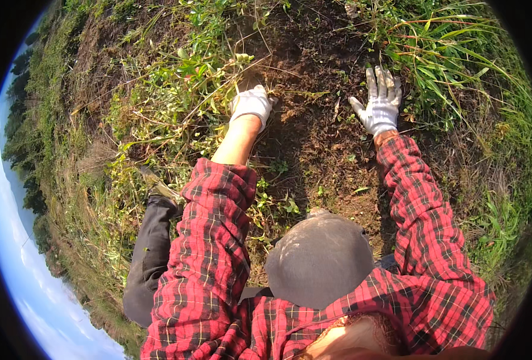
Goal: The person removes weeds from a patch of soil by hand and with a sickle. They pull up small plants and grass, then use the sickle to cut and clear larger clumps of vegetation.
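My left hand [251, 107], in a white work glove, is low at the edge of a tangle of weeds [198, 94]. Its fingers look curled under, and the glove hides whether they grip anything. Thin dry stems pass close beside it. My right hand [379, 102], in a matching glove with soiled fingers, lies palm down with fingers spread on the bare brown soil [333, 148]. Long green grass blades [441, 67] grow just right of it. Between both hands the soil carries crumbly brown plant litter [293, 105] and a few small seedlings.
My dark-trousered knee [320, 256] is close to the ground in the middle, and my other leg [149, 261] is bent at left. Leafy weeds stand along the left side, with grass at right. Trees [34, 193] and sky lie at the far left rim.
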Demonstrator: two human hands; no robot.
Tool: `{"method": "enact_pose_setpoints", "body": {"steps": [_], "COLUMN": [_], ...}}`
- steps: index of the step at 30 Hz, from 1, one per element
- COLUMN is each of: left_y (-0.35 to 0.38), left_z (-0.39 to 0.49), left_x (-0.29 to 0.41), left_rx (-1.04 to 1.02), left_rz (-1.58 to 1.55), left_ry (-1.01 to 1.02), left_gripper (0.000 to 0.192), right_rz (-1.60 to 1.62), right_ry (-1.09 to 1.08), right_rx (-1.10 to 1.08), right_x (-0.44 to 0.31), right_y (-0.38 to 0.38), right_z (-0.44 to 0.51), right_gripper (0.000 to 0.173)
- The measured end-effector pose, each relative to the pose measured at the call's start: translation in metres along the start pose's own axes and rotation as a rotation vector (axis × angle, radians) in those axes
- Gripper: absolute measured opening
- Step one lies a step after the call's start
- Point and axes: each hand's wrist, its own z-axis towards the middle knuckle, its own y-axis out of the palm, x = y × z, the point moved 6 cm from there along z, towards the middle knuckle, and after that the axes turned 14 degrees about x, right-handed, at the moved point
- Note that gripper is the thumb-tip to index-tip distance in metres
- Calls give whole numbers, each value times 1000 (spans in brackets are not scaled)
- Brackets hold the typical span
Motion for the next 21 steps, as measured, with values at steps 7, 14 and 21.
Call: {"method": "enact_pose_setpoints", "body": {"steps": [7,14,21], "left_y": [-2,-23,-76], "left_z": [-39,-109,-145], "left_x": [4,-22,-265], "left_rx": [160,219,116], "left_rz": [-93,-72,302], "left_ry": [7,-1,-496], "left_gripper": [29,22,23], "right_rz": [-18,-79,-122], "right_ry": [14,22,33], "right_rx": [-97,-155,-159], "right_x": [0,1,-4], "right_y": [4,8,3], "right_z": [0,-4,3], "right_gripper": [86,86,82]}}
